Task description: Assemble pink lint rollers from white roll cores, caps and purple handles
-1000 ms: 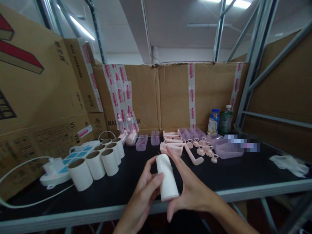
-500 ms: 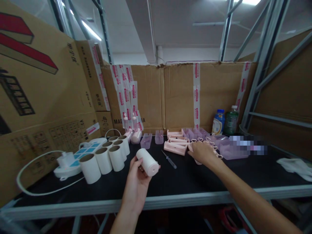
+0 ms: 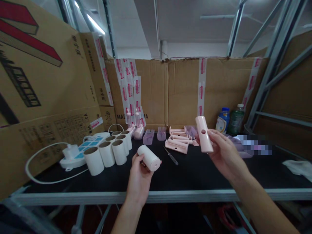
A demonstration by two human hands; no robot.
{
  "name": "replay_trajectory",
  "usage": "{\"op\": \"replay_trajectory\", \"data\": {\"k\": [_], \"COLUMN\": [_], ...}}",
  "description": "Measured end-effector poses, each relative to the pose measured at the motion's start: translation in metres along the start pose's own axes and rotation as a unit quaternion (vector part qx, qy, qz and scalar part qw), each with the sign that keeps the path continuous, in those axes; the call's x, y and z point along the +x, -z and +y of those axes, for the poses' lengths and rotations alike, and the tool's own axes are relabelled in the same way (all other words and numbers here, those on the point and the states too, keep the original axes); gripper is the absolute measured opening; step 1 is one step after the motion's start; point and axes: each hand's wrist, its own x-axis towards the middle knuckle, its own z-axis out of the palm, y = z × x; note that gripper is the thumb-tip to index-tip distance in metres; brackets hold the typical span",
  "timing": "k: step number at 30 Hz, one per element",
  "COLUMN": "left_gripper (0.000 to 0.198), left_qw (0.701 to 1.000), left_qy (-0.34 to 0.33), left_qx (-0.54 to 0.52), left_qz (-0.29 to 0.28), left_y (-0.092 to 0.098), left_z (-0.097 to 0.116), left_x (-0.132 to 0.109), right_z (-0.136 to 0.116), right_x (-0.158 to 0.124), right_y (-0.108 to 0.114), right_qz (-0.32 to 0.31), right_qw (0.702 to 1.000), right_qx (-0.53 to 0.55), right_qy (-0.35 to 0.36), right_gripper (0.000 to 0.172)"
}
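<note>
My left hand (image 3: 138,180) is closed round a white paper roll (image 3: 148,157) with a pink end cap, held over the near part of the black table (image 3: 195,172). My right hand (image 3: 223,153) grips a pink plastic handle piece (image 3: 203,134) with a round hole in it, raised upright above the table to the right of the roll. Behind it lies a stack of more pink handle pieces (image 3: 177,141). A small screwdriver (image 3: 171,156) rests on the table between my hands.
Several white rolls (image 3: 107,153) stand at the left beside a power strip (image 3: 81,149) and its cable. Clear purple trays (image 3: 148,136), two bottles (image 3: 229,120) and cardboard boxes (image 3: 170,91) line the back. A white cloth (image 3: 298,167) lies far right, by a metal frame (image 3: 265,81).
My right hand has picked a pink handle piece from the pile at the back and lifted it toward me. The left hand still holds the white roll, nearly unmoved.
</note>
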Motion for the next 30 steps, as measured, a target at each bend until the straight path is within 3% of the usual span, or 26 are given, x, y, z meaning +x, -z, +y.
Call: {"op": "replay_trajectory", "data": {"k": [2, 4, 6, 9, 12, 15, 20, 30], "left_gripper": [0.027, 0.027, 0.028, 0.034, 0.042, 0.043, 0.041, 0.043], "left_qw": [1.000, 0.999, 0.998, 0.994, 0.989, 0.986, 0.981, 0.967], "left_qy": [0.005, 0.004, -0.001, -0.019, -0.047, -0.072, -0.092, -0.119], "left_qx": [0.010, 0.032, 0.057, 0.098, 0.134, 0.146, 0.168, 0.219], "left_qz": [-0.003, -0.013, -0.024, -0.041, -0.042, -0.024, -0.028, -0.056], "left_y": [0.000, 0.001, 0.001, 0.000, -0.001, -0.002, -0.001, -0.005], "left_z": [-0.001, -0.001, -0.002, -0.004, -0.010, -0.016, -0.019, -0.020], "left_x": [-0.001, -0.003, -0.006, -0.008, -0.010, -0.012, -0.014, -0.022], "right_z": [0.006, 0.015, 0.024, 0.032, 0.035, 0.040, 0.049, 0.052], "right_x": [-0.004, -0.006, -0.007, -0.015, -0.030, -0.041, -0.046, -0.049], "right_y": [-0.012, -0.024, -0.035, -0.054, -0.076, -0.091, -0.098, -0.101], "right_qz": [0.008, -0.004, -0.022, -0.062, -0.143, -0.187, -0.175, -0.146], "right_qw": [0.980, 0.966, 0.967, 0.975, 0.978, 0.979, 0.965, 0.957], "right_qx": [0.164, 0.194, 0.180, 0.145, 0.070, -0.040, -0.190, -0.241], "right_qy": [-0.109, -0.170, -0.180, -0.159, -0.132, -0.065, 0.044, 0.071], "right_gripper": [0.021, 0.015, 0.016, 0.024, 0.032, 0.029, 0.027, 0.028]}}
